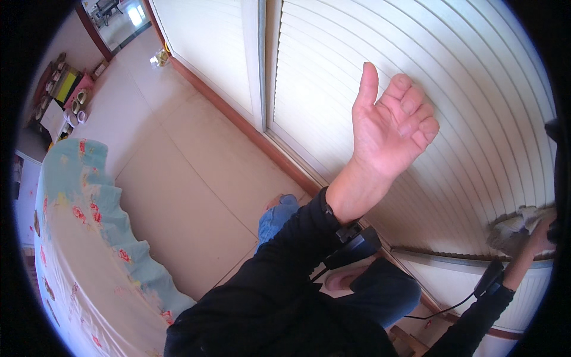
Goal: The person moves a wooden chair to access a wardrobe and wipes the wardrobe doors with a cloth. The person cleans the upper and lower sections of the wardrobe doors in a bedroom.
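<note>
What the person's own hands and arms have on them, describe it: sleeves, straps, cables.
The left hand and right hand show no glove. Both arms wear long black sleeves. Near each wrist sits a dark, boxy device; a thin black cable trails from the right one. The right hand is partly cut off by the picture's dark rim.

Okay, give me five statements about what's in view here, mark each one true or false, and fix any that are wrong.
1. The left hand grips a cloth. False: it is empty; the grey cloth is at the right hand.
2. The slatted panel is white. True.
3. Shoes stand at the far right. False: they are toward the upper left.
4. Both sleeves are red. False: they are black.
5. The floral fabric has a ruffled edge. True.
</note>
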{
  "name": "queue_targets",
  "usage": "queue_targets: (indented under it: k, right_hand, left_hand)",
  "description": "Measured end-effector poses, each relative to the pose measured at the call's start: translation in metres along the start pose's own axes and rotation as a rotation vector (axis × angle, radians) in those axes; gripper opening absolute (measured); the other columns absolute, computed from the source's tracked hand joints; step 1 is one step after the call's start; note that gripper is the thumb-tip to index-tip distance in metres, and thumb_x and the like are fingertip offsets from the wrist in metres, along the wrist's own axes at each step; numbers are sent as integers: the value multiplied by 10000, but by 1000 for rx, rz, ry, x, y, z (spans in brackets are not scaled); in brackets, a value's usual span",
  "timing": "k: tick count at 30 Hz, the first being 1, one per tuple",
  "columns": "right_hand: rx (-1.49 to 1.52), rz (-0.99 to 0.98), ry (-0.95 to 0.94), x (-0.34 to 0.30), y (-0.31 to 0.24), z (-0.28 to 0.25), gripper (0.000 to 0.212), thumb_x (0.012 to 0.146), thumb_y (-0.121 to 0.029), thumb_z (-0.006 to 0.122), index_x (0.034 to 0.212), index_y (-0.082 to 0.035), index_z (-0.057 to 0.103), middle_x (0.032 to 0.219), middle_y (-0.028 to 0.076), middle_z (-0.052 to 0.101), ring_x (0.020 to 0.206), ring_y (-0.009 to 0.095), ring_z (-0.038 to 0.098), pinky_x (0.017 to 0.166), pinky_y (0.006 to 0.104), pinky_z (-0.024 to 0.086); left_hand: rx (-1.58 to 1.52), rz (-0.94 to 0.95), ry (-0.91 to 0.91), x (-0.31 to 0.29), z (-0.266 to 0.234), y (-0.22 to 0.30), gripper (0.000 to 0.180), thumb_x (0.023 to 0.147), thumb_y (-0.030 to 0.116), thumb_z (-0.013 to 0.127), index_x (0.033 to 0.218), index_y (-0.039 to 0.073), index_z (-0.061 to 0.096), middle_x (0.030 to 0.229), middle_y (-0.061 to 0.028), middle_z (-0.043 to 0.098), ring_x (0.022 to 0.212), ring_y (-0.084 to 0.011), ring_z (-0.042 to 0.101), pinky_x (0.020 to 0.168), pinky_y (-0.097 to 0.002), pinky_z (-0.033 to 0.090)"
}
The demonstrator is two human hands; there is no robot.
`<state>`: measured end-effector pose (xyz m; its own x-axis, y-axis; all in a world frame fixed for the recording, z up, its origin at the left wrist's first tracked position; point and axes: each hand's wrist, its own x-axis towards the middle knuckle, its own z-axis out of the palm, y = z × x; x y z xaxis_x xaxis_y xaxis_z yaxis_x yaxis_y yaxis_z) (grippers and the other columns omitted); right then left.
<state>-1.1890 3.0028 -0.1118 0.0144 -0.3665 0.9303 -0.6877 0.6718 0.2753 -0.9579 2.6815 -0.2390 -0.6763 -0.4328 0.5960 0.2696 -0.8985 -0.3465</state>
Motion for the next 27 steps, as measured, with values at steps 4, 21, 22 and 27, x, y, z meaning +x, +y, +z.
queue_targets:
  k: [4, 21, 22, 27]
  right_hand:
    - [320, 54, -52, -3, -68, 31, 366, 886, -173, 469, 1203, 10, 458, 1195, 136, 508, 1137, 257, 452, 966, 384, 344]
    - [-208, -22, 424, 68, 14, -46, 414, 796, 23, 510, 1208, 6, 478, 1230, 148, 490, 1144, 278, 443, 983, 355, 310]
    - [-31, 201, 403, 88, 18, -44, 376, 814, 39, 482, 1189, 21, 491, 1202, 148, 513, 1104, 243, 483, 967, 338, 338]
    - [23, -19, 508, 169, -39, -5, 288, 773, 0, 538, 1060, 2, 546, 943, 115, 594, 847, 246, 560, 740, 346, 436]
  left_hand:
    - [-13, -8, -20, 0, -6, -10, 505, 868, 568, 374, 736, 118, 559, 600, -15, 434, 494, -144, 354, 493, -270, 314]
    - [286, -74, 232, 4, -19, -13, 394, 910, 416, 426, 909, 46, 563, 751, -31, 505, 602, -143, 432, 739, -304, 418]
    - [308, -82, 206, 7, -20, -13, 394, 911, 413, 424, 930, 46, 566, 796, -41, 544, 640, -155, 476, 788, -313, 433]
    - [604, -54, 353, 14, -25, -30, 408, 915, 404, 411, 1015, 37, 556, 1019, -107, 597, 915, -223, 557, 874, -347, 431]
